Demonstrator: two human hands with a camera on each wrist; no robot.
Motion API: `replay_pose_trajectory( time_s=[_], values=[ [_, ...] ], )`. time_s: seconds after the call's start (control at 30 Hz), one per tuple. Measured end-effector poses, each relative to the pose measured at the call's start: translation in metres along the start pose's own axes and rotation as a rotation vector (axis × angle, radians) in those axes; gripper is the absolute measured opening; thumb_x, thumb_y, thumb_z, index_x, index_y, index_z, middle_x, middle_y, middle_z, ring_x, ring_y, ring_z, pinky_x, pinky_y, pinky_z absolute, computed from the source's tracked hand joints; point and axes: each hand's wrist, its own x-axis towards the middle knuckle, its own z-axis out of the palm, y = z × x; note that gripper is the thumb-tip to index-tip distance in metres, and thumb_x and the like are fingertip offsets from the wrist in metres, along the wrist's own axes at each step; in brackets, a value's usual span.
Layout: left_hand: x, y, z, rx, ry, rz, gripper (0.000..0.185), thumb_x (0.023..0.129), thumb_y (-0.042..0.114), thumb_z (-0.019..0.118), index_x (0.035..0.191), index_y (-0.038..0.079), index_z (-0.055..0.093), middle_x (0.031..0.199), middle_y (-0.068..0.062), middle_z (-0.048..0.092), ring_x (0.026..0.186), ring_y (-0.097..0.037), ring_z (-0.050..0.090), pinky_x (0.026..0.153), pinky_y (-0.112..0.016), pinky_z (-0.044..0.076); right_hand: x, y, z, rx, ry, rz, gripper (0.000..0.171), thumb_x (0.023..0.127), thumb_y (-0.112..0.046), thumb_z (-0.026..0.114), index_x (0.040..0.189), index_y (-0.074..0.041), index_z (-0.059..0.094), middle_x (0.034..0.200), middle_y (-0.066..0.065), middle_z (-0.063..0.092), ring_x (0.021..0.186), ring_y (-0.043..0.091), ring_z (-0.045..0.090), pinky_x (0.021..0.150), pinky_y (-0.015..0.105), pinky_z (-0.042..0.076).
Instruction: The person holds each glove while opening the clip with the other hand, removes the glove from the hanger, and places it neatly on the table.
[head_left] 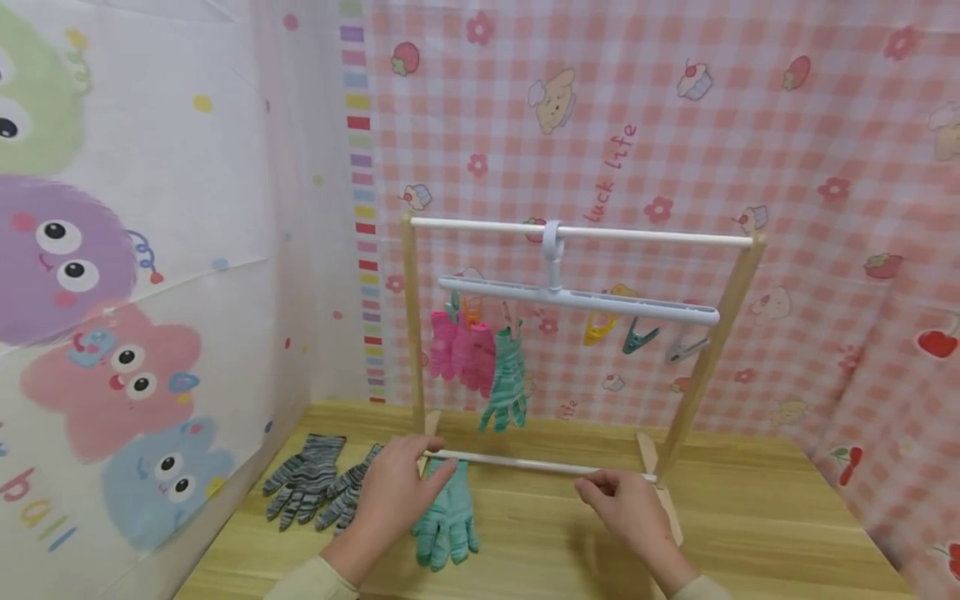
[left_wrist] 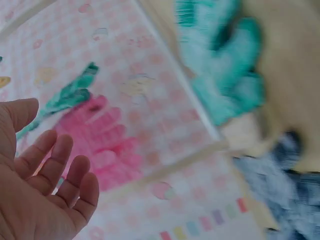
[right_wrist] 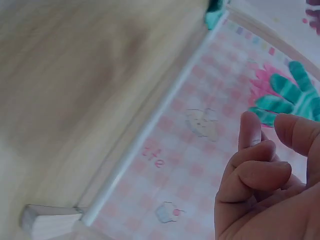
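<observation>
My left hand (head_left: 397, 483) is above the table, its fingers loosely bent and holding nothing. In the head view it overlaps part of a green striped glove (head_left: 447, 521) lying on the wood. Grey striped gloves (head_left: 306, 479) lie to its left, one partly hidden by the hand. My right hand (head_left: 626, 508) hovers near the rack's lower bar, thumb and index fingertip apart and nothing between them. On a white clip hanger (head_left: 577, 298), pink gloves (head_left: 472, 354) and a green striped glove (head_left: 507, 383) hang from clothespins at the left.
The hanger hooks over the top bar (head_left: 645, 236) of a wooden-sided rack (head_left: 412, 325). A yellow clothespin (head_left: 600, 328), a dark teal one (head_left: 640, 337) and a grey one (head_left: 686, 347) hang at the hanger's right side. A pink checked cloth (head_left: 675, 125) stands behind.
</observation>
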Motion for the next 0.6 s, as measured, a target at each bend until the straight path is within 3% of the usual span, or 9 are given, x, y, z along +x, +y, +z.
replay_pose_trajectory(
  time_s=[0.2, 0.37, 0.5, 0.6],
  values=[
    [0.042, 0.027, -0.015, -0.087, 0.076, 0.054, 0.032, 0.099, 0.038, 0.078, 0.122, 0.015, 0.079, 0.117, -0.004, 0.078, 0.104, -0.027, 0.072, 0.082, -0.045, 0.061, 0.002, -0.030, 0.009, -0.055, 0.059, -0.063, 0.034, 0.100, -0.042, 0.076, 0.111, -0.011, 0.082, 0.091, -0.004, 0.080, 0.075, 0.006, 0.069, 0.060, 0.028, 0.055],
    [0.072, 0.038, -0.032, -0.107, 0.133, 0.076, 0.028, 0.102, 0.037, 0.075, 0.115, 0.013, 0.080, 0.106, -0.003, 0.081, 0.092, -0.022, 0.070, 0.079, -0.042, 0.059, 0.016, -0.075, 0.036, -0.144, 0.173, -0.114, 0.052, 0.094, -0.055, 0.079, 0.121, -0.010, 0.075, 0.103, -0.001, 0.080, 0.074, 0.011, 0.069, 0.058, 0.030, 0.052],
    [0.077, 0.046, -0.034, -0.099, 0.122, 0.056, 0.028, 0.102, 0.039, 0.074, 0.113, 0.014, 0.080, 0.102, -0.001, 0.081, 0.090, -0.021, 0.071, 0.077, -0.041, 0.059, 0.038, -0.103, 0.053, -0.161, 0.239, -0.091, 0.064, 0.090, -0.060, 0.081, 0.126, -0.010, 0.064, 0.105, 0.005, 0.072, 0.081, 0.019, 0.065, 0.062, 0.035, 0.049],
    [0.075, 0.052, -0.030, -0.100, 0.089, 0.039, 0.029, 0.101, 0.041, 0.075, 0.112, 0.015, 0.081, 0.100, 0.000, 0.081, 0.083, -0.017, 0.070, 0.073, -0.037, 0.058, 0.055, -0.108, 0.060, -0.193, 0.290, -0.080, 0.059, 0.091, -0.059, 0.079, 0.119, -0.011, 0.062, 0.095, 0.005, 0.067, 0.078, 0.021, 0.061, 0.059, 0.034, 0.045]
  ],
)
